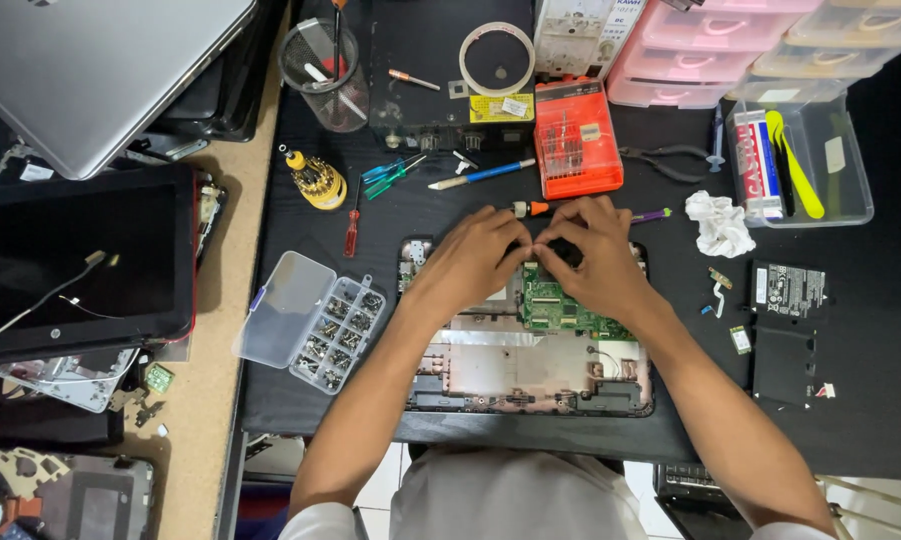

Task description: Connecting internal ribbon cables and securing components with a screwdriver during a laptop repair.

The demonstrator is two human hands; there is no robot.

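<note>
On the black mat [830, 440], right in front of us, lies an opened laptop base [526, 370] with its long axis running left to right, and both our hands meet over its far edge. Our left hand [473, 262] comes in from the lower left and our right hand [595, 262] from the lower right, so the two sit side by side, fingertips touching at the middle, directly above the green circuit board [548, 303]. Both hands are curled with the fingers drawn together, pinching at something small between them; what it is we cannot tell, since the fingers cover it. The board lies just toward us from the fingertips, a little nearer our right hand, which overlaps its upper right part. Beyond the knuckles, an orange-handled screwdriver [526, 208] rests crosswise on the mat, closest to the gap between the hands. Left of the base stands a clear screw box [315, 320] with its lid open, well within reach of our left hand. To the right lie a crumpled tissue [720, 224] and a black battery [787, 288].
</note>
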